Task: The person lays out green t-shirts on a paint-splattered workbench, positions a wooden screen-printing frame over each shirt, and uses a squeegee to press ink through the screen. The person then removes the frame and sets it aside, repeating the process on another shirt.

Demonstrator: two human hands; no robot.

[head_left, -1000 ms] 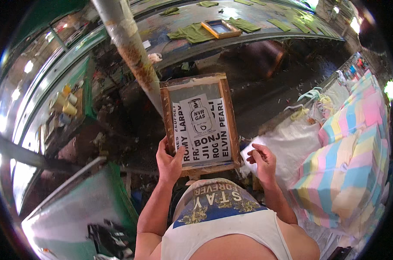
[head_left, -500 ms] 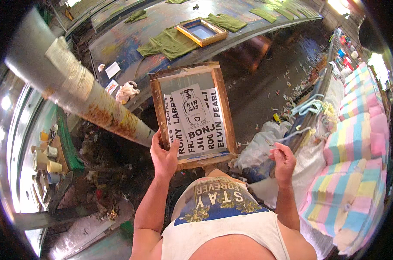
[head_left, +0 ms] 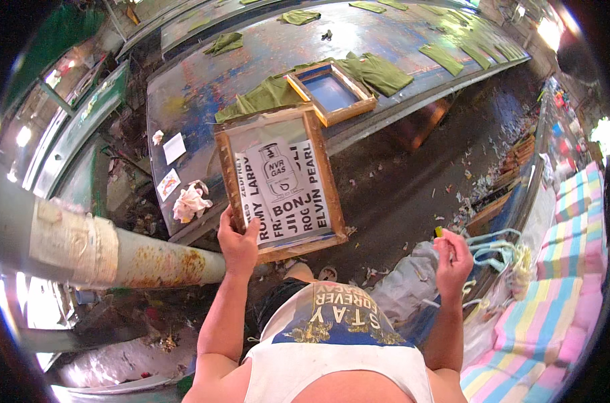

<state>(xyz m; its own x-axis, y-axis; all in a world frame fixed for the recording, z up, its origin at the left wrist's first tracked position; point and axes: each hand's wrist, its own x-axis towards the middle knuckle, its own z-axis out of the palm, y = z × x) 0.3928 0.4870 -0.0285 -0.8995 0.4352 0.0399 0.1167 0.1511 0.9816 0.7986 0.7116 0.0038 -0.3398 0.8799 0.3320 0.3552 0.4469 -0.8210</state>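
Observation:
My left hand (head_left: 239, 245) grips the lower left edge of a wooden screen-printing frame (head_left: 324, 171), holding it tilted in front of me. Against its pale mesh show white paper sheets (head_left: 305, 216) with bold black lettering and a drawing of a gas cylinder (head_left: 276, 171). To the right, my right hand (head_left: 454, 262) is raised apart from the frame, thumb and fingers pinched together. Whether anything sits in that pinch is too small to make out. A small yellow object (head_left: 439, 232) shows just past its fingertips.
Ahead stands a long paint-stained table (head_left: 204, 87) with green shirts (head_left: 385, 75) and another wooden frame (head_left: 351, 113). Crumpled paper (head_left: 192, 201) and a white card (head_left: 174, 148) lie at its near-left end. A rusty pole (head_left: 164, 258) crosses at left; striped padded stacks (head_left: 540, 316) line the right.
My view has shifted, bringing more of the table in. The held frame now appears lower and further left, closer to the table's frame. My right hand stays pinched, slightly further right.

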